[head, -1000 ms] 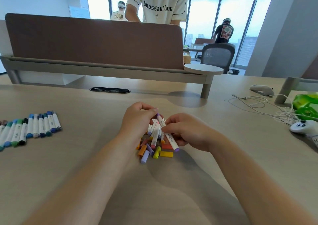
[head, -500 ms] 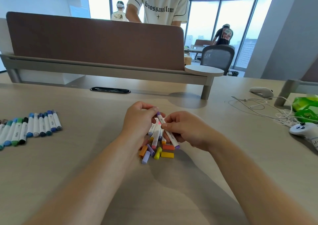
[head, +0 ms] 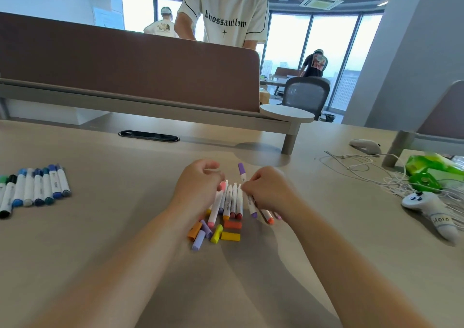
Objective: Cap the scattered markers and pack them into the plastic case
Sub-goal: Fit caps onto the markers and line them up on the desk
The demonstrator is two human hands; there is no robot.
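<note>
Marker pinched in right hand; left hand curled empty over loose markers.

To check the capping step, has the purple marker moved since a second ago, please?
Yes: the purple marker, pinched by the right hand, has shifted right of the loose orange cap and away from the left hand.

On the table, a bunch of markers lies at the centre between the left hand and the right hand, with loose caps just near of it. The right hand holds 1 marker right of the bunch. A row of markers lies far left. A controller and cables lie right, and a divider stands far behind.
</note>
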